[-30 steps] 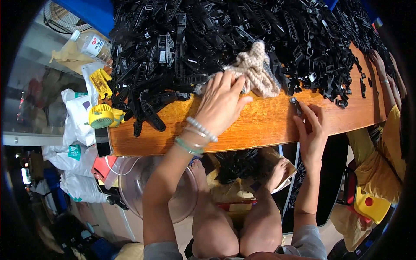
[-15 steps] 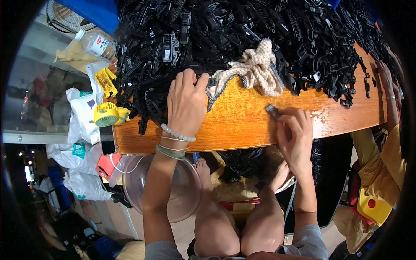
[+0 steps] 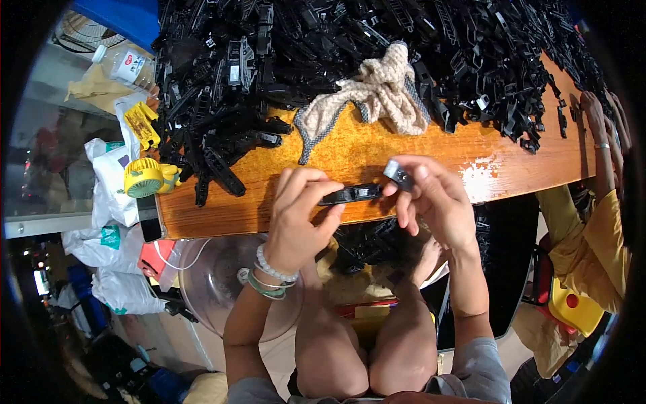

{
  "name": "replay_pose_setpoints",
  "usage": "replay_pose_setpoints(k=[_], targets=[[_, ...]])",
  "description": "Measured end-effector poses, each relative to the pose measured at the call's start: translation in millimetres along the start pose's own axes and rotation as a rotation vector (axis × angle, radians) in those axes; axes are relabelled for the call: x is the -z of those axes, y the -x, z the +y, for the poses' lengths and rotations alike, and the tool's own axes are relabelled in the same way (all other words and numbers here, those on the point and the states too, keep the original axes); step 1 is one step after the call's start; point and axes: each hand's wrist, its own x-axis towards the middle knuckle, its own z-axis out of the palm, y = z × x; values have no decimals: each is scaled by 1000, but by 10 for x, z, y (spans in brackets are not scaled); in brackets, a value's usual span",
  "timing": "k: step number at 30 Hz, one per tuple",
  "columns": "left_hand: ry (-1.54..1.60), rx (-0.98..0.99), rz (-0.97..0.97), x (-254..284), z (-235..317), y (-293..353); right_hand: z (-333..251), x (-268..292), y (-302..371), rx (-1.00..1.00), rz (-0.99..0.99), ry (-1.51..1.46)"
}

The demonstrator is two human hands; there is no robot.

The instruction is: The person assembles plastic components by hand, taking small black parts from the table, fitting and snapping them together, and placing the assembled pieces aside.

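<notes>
Wide fisheye view from head, down onto table (image 3: 471, 149)

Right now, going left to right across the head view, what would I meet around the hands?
Yellow handheld fan → left hand → long black part → right hand → a co-worker's hand.

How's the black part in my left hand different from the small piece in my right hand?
The long part is slender, while the small piece is short and blocky. The long part is mostly black with a few bright glints; the small piece has a pale end. The long part lies nearly level across the picture, whereas the small piece slants. Both look dark overall.
</notes>
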Motion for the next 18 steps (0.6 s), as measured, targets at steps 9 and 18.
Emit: replay_pose_setpoints(k=[9,18], targets=[[91,113,-29,13,-45,22,-52,2,-27,148,-18,904],[69,16,-54,-31,-17,6,42,-62,-120,534,-30,1224]])
